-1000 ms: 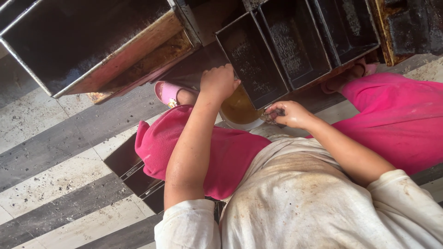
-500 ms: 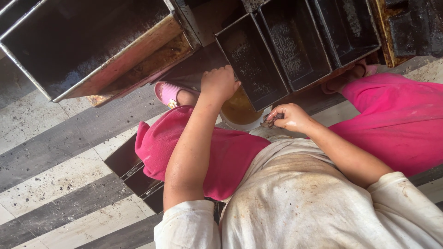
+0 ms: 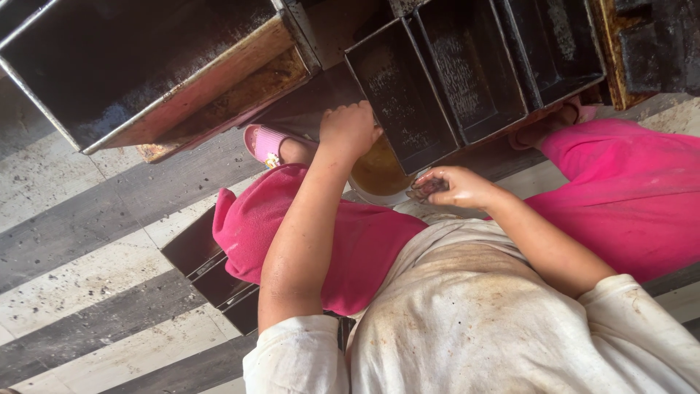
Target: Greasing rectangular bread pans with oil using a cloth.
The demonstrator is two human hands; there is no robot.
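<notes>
A striped floor of pale and dark grey bands, speckled and worn, runs under everything. On it at the upper left sits a large rectangular metal tray, deep-walled, blackened inside and rusty orange along its outer side. To its right stands a strap of narrow baking tins, joined side by side, their inner walls black and crusted with baked-on residue. The person sits low, in bright pink trousers, a grease-stained off-white top and a pink sandal.

Between the knees, partly hidden under the nearest tin, lies a small pale bowl holding an amber, oily liquid.

The left hand is curled into a loose fist, fingers together, resting against the near end wall of the nearest tin, just above the bowl's rim. The right hand hovers just beside the bowl's right edge, its fingers pinched around a small dark, shiny object whose kind cannot be told.
</notes>
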